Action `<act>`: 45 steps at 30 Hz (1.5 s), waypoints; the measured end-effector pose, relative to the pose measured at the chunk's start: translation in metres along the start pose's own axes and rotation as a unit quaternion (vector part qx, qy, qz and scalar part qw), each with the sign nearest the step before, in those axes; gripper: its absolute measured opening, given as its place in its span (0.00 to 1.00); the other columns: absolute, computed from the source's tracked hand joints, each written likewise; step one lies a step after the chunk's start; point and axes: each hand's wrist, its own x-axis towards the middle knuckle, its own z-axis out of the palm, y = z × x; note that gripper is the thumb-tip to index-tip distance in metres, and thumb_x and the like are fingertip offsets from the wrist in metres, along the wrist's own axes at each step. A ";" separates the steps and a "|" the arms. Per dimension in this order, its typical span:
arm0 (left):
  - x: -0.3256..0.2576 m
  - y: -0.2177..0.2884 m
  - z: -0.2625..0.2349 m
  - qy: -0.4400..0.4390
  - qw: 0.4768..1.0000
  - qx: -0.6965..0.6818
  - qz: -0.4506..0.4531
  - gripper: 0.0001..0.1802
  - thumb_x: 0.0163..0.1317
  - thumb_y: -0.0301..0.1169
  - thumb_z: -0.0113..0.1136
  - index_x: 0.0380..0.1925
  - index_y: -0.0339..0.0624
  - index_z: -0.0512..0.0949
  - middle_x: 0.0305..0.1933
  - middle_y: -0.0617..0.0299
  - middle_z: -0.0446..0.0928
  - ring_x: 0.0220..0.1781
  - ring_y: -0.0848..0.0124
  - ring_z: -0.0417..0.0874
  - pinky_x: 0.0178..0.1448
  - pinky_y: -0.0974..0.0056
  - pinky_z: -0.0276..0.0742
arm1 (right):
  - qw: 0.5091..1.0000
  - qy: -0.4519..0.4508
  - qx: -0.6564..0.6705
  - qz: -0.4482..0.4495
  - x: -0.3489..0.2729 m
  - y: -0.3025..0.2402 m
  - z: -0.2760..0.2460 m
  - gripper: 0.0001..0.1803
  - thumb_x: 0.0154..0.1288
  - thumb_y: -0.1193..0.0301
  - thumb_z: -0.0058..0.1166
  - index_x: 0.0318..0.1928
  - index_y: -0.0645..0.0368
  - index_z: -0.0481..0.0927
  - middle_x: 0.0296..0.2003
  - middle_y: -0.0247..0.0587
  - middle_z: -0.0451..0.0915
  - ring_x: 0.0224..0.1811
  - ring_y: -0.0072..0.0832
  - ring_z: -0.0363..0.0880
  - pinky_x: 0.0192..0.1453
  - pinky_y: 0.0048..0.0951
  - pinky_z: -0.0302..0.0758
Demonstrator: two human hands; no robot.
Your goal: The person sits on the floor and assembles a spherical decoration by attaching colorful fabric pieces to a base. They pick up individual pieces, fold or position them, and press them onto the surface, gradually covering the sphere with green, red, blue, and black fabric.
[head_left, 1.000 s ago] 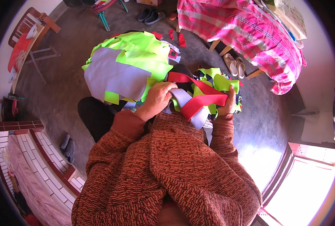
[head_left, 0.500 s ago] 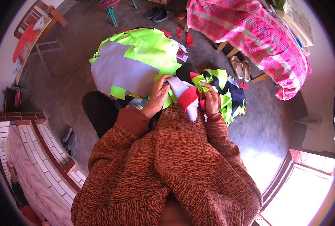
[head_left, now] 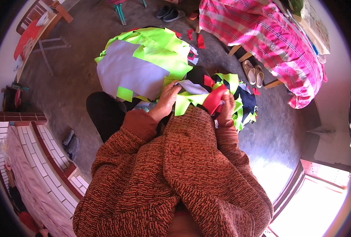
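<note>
Between my two hands, over my lap, stretches a bunch of fabric scraps. My left hand (head_left: 167,102) is closed on the end of a lavender-grey fabric strip (head_left: 193,87), and a neon yellow piece (head_left: 184,103) hangs below it. In my right hand (head_left: 227,111) a crumpled red fabric scrap (head_left: 214,100) is gripped; its fingertips are partly hidden by the cloth. A large mound of neon yellow fabric (head_left: 165,53) lies beyond my left hand, with a wide lavender-grey sheet (head_left: 132,71) on top. Just beyond my right hand sits a smaller heap of navy and neon scraps (head_left: 246,100).
A bed or bench under a pink plaid cover (head_left: 258,47) stands at the far right, with beige shoes (head_left: 253,74) beside it. Red scraps (head_left: 200,41) and dark slippers (head_left: 172,15) lie on the floor. At far left is a wooden table (head_left: 41,33).
The red scrap has shifted right into my right hand, which has let go of the neon fabric. The lavender-grey tail no longer hangs down; a neon yellow piece now spreads over my lap.
</note>
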 end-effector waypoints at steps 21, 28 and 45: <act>-0.006 0.014 0.013 0.090 0.975 -0.136 -0.153 0.16 0.67 0.34 0.46 0.52 0.43 0.69 0.51 0.60 0.74 0.52 0.66 0.76 0.57 0.57 0.72 | 0.998 -0.024 -0.038 -0.054 -0.010 0.011 0.003 0.09 0.59 0.84 0.43 0.29 0.54 0.70 0.36 0.32 0.74 0.33 0.21 0.69 0.43 0.21 0.66; -0.008 0.013 0.016 0.091 0.972 -0.152 -0.153 0.17 0.68 0.37 0.47 0.52 0.43 0.70 0.52 0.60 0.74 0.53 0.66 0.76 0.58 0.57 0.72 | 0.987 -0.038 -0.089 -0.131 -0.020 -0.038 0.005 0.08 0.58 0.78 0.37 0.27 0.60 0.71 0.29 0.36 0.73 0.24 0.21 0.68 0.28 0.17 0.67; -0.009 0.008 0.021 -0.024 0.972 -0.190 -0.138 0.21 0.69 0.41 0.43 0.54 0.39 0.70 0.54 0.58 0.74 0.53 0.67 0.76 0.59 0.58 0.72 | 0.776 -0.176 -0.510 -0.328 -0.058 -0.031 0.072 0.26 0.39 0.68 0.70 0.43 0.50 0.77 0.30 0.38 0.75 0.28 0.37 0.78 0.29 0.34 0.75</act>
